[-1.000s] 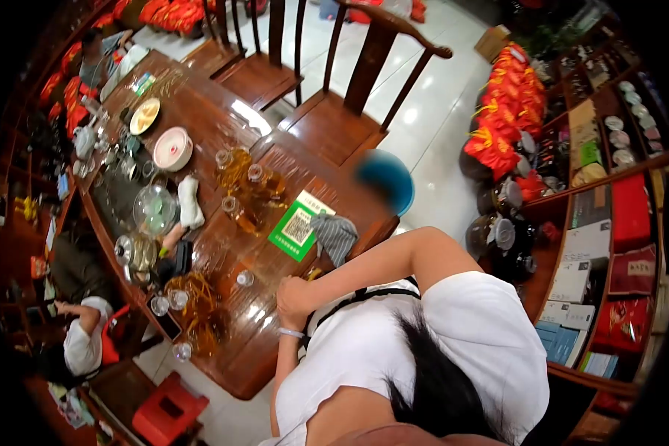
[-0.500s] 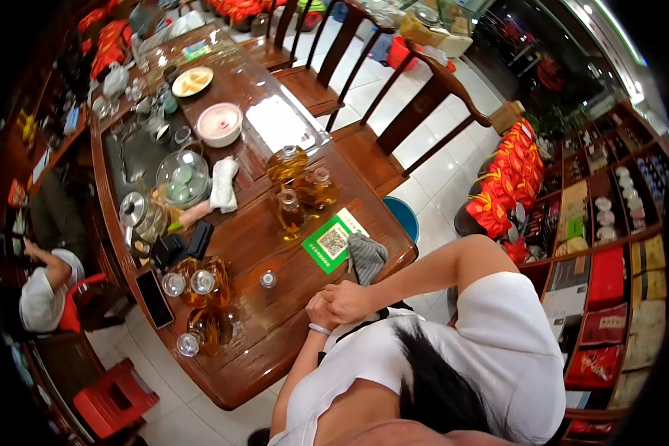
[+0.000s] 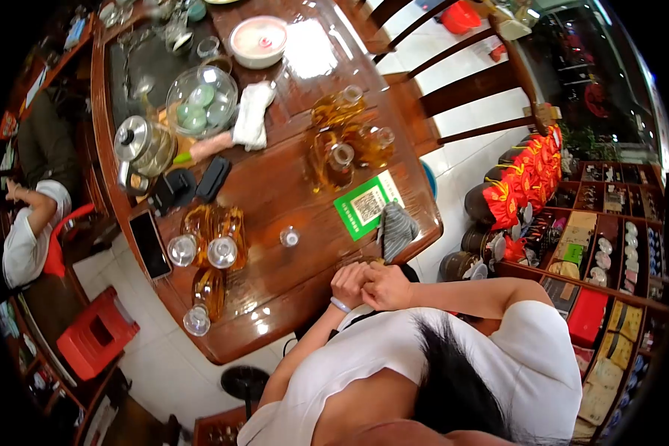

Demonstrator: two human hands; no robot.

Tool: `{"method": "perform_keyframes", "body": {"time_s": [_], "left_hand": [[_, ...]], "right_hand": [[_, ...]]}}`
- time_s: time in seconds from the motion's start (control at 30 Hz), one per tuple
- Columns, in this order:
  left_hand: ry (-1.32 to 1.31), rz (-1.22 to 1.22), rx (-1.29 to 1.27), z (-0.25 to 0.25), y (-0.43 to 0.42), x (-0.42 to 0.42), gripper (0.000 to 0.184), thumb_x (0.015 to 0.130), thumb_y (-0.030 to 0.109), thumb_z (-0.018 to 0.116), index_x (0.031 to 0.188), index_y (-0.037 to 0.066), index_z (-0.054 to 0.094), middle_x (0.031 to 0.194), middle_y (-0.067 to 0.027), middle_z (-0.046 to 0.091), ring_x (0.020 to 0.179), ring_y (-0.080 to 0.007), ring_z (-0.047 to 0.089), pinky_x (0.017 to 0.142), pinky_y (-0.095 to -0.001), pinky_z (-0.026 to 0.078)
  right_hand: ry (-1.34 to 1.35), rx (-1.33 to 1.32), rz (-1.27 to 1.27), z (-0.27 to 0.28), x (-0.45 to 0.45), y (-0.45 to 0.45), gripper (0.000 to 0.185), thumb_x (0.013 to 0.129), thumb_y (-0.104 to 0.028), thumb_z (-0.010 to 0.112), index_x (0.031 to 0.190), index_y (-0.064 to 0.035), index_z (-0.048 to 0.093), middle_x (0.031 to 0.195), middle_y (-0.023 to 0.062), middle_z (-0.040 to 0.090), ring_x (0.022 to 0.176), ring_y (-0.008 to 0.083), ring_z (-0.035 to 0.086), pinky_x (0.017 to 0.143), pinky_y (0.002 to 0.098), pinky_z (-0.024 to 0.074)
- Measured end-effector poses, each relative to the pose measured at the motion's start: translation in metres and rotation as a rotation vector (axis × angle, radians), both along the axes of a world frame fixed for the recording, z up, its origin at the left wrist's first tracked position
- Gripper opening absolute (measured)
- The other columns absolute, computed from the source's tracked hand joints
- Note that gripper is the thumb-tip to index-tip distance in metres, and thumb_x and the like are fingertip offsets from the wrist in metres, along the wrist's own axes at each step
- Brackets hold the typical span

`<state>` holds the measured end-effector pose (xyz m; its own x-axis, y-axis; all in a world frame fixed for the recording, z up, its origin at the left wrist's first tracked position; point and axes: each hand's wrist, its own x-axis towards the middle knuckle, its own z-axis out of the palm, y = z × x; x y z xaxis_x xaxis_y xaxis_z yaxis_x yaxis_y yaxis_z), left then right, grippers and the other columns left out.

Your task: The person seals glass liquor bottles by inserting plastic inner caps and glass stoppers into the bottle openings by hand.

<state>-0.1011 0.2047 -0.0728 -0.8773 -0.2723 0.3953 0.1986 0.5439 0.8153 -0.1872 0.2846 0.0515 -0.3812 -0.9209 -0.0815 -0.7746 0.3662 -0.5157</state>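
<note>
My left hand [image 3: 348, 285] and my right hand [image 3: 386, 286] meet at the near table edge, fingers curled and pressed together. Whatever they may hold is hidden. Just beyond them a grey striped cloth [image 3: 398, 232] lies partly over a green card with a QR code [image 3: 364, 208]. A small glass stopper [image 3: 290, 237] sits left of my hands on the wooden table [image 3: 275, 297]. Glass bottles of amber liquid [image 3: 331, 160] stand behind the card, and several more with clear stoppers [image 3: 208, 293] are at the left.
A phone [image 3: 149, 244], glass teapot [image 3: 147, 146], white towel [image 3: 253, 115], bowl of green cups [image 3: 201, 102] and lidded bowl [image 3: 259, 41] are on the table. Chairs [image 3: 476, 87] line its far side. Another person [image 3: 33, 223] sits left near a red stool [image 3: 97, 333]. Shelves [image 3: 617, 290] stand right.
The view has turned and shifted, so the table's near end appears larger and more central. My hands stay together at the table edge, now farther right in the view.
</note>
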Motion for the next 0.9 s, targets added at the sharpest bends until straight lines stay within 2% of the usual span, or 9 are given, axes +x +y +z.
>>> {"method": "perform_keyframes", "body": {"time_s": [0.17, 0.47, 0.6, 0.73, 0.8, 0.9], "left_hand": [[-0.071, -0.026, 0.023, 0.001, 0.000, 0.002, 0.026, 0.073, 0.020, 0.059, 0.093, 0.004, 0.064, 0.096, -0.0089, 0.066, 0.090, -0.0272, 0.062, 0.078, -0.0379, 0.049], [-0.130, -0.106, 0.075, 0.011, -0.007, -0.003, 0.028, 0.076, 0.021, 0.056, 0.095, 0.001, 0.063, 0.095, -0.0129, 0.066, 0.089, -0.0304, 0.062, 0.079, -0.0394, 0.049], [-0.139, -0.101, 0.075, 0.013, -0.008, -0.007, 0.029, 0.076, 0.022, 0.056, 0.094, 0.001, 0.063, 0.095, -0.0132, 0.066, 0.089, -0.0310, 0.062, 0.079, -0.0398, 0.049], [-0.116, -0.088, 0.083, 0.013, -0.005, -0.009, 0.028, 0.076, 0.024, 0.059, 0.091, 0.000, 0.063, 0.092, -0.0136, 0.066, 0.086, -0.0319, 0.063, 0.077, -0.0404, 0.050], [-0.059, -0.056, 0.049, 0.012, -0.004, -0.010, 0.026, 0.079, 0.022, 0.057, 0.090, -0.001, 0.063, 0.088, -0.0145, 0.066, 0.083, -0.0326, 0.064, 0.073, -0.0399, 0.051], [-0.089, -0.027, 0.051, 0.019, -0.003, -0.011, 0.023, 0.073, 0.017, 0.064, 0.088, 0.001, 0.064, 0.087, -0.0139, 0.066, 0.082, -0.0318, 0.064, 0.072, -0.0393, 0.051]], "right_hand": [[-0.033, 0.066, -0.085, 0.003, 0.001, -0.001, 0.015, 0.064, -0.015, 0.064, 0.053, -0.0065, 0.057, 0.068, 0.0050, 0.052, 0.067, 0.0221, 0.053, 0.047, 0.0337, 0.0443], [-0.077, 0.118, -0.338, 0.007, 0.003, -0.002, 0.014, 0.066, -0.014, 0.064, 0.056, -0.0066, 0.058, 0.068, 0.0060, 0.053, 0.062, 0.0240, 0.051, 0.047, 0.0345, 0.0429], [-0.099, 0.053, -0.479, 0.001, 0.013, 0.005, 0.011, 0.069, -0.012, 0.064, 0.062, -0.0054, 0.060, 0.069, 0.0070, 0.053, 0.064, 0.0258, 0.050, 0.051, 0.0354, 0.0440], [-0.172, 0.038, -0.684, -0.001, 0.024, 0.007, 0.008, 0.077, -0.008, 0.058, 0.070, -0.0039, 0.059, 0.070, 0.0096, 0.053, 0.064, 0.0301, 0.049, 0.054, 0.0396, 0.0411], [-0.196, 0.031, -0.817, 0.001, 0.028, 0.003, 0.014, 0.083, -0.008, 0.053, 0.070, -0.0050, 0.059, 0.069, 0.0115, 0.053, 0.065, 0.0313, 0.049, 0.059, 0.0397, 0.0407], [-0.203, -0.059, -0.902, -0.006, 0.035, 0.001, 0.020, 0.086, -0.010, 0.049, 0.070, -0.0046, 0.059, 0.069, 0.0114, 0.054, 0.065, 0.0315, 0.049, 0.060, 0.0398, 0.0401]]}}
